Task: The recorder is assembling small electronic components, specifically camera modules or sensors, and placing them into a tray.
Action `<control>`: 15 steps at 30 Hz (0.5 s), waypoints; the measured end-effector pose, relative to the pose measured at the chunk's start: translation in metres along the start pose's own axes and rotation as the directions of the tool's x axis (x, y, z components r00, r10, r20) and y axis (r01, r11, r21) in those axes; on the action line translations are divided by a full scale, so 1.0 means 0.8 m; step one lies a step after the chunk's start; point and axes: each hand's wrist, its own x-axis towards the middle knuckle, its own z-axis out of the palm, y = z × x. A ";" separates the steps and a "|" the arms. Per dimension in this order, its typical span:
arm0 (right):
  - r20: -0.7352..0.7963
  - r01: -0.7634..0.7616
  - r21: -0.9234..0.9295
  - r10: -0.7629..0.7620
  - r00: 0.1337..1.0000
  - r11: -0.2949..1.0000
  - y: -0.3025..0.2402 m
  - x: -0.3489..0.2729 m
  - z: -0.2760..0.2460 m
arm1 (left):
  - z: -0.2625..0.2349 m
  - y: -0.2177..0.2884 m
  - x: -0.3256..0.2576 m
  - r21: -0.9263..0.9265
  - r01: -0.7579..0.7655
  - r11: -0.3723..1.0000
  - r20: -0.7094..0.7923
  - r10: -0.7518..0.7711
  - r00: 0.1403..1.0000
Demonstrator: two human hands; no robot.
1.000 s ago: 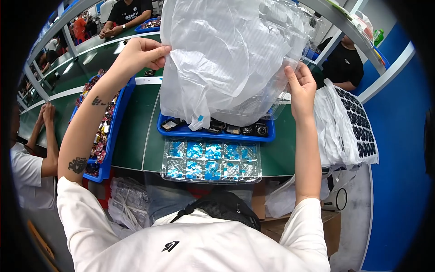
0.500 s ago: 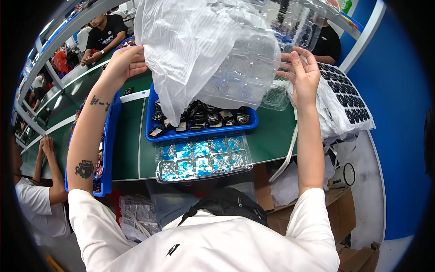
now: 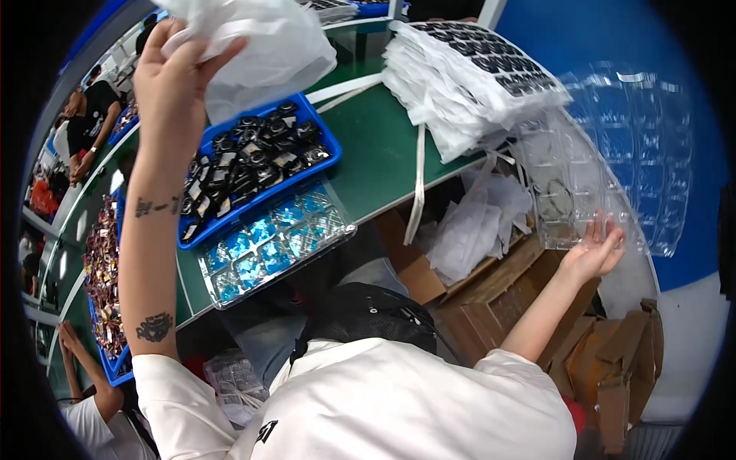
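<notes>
My left hand (image 3: 178, 73) is raised at the upper left, its fingers closed on a thin white sheet (image 3: 272, 54) that hangs beside them. At the right my right hand (image 3: 594, 249) has its fingers stretched out and apart. Clear plastic blister trays (image 3: 636, 153) with rows of pockets are just beyond those fingers; whether the fingertips touch them, I cannot tell. Below the white sheet a blue bin (image 3: 335, 153) holds many small black parts (image 3: 257, 149). In front of the bin lies a clear tray (image 3: 349, 230) with blue and silvery pieces in its pockets.
A stack of white sheets (image 3: 452, 92) with black parts in rows on top stands at the green table's (image 3: 368, 142) right end. Cardboard boxes (image 3: 498, 295) and crumpled white sheets (image 3: 479, 226) are below. Farther left are a bin of reddish parts (image 3: 103, 268) and a co-worker's hands (image 3: 69, 341).
The white sheet and clear trays have come apart: the sheet went left with my left hand, the trays right and down with my right. My right hand's fingers have spread. The view has turned right.
</notes>
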 end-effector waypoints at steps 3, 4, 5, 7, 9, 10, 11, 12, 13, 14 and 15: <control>-0.320 -0.034 -0.193 -0.030 0.947 0.981 0.029 0.009 -0.148 | 0.137 -0.033 -0.093 0.148 -0.306 0.940 0.454 0.211 0.866; -0.402 -0.075 -0.262 -0.038 0.915 0.962 0.039 0.010 -0.204 | 0.170 -0.046 -0.127 0.134 -0.326 0.936 0.649 0.166 0.742; -0.479 -0.126 -0.307 -0.039 0.877 0.943 0.054 0.004 -0.251 | 0.201 -0.065 -0.161 -0.078 -0.275 0.958 0.749 0.238 0.618; -0.608 -0.243 -0.351 -0.023 0.793 0.904 0.078 -0.020 -0.332 | 0.225 -0.121 -0.228 -0.108 -0.088 0.990 0.959 0.128 0.252; -0.719 -0.427 -0.297 0.094 0.689 0.854 0.098 -0.045 -0.392 | 0.228 -0.179 -0.276 0.084 -0.079 0.993 0.996 -0.087 -0.032; -0.730 -0.446 -0.279 0.114 0.674 0.850 0.104 -0.055 -0.418 | 0.227 -0.214 -0.300 0.129 -0.061 0.990 0.990 -0.133 -0.050; -0.740 -0.463 -0.264 0.131 0.660 0.846 0.106 -0.064 -0.445 | 0.225 -0.248 -0.323 0.232 0.023 0.972 0.971 -0.230 -0.063; -0.775 -0.588 -0.306 0.163 0.611 0.748 0.101 -0.067 -0.479 | 0.232 -0.269 -0.336 0.267 -0.030 0.963 0.953 -0.268 -0.140; -0.782 -0.597 -0.296 0.171 0.600 0.745 0.108 -0.074 -0.468 | 0.228 -0.280 -0.342 0.275 -0.036 0.961 0.949 -0.277 -0.150; -0.788 -0.733 -0.608 -0.115 0.605 0.305 0.117 -0.089 -0.433 | 0.218 -0.290 -0.347 0.322 -0.074 0.944 0.941 -0.328 -0.084; -0.636 -0.725 -0.642 -0.355 0.685 -0.250 0.115 -0.103 -0.405 | 0.215 -0.297 -0.350 0.358 -0.106 0.928 0.932 -0.361 -0.018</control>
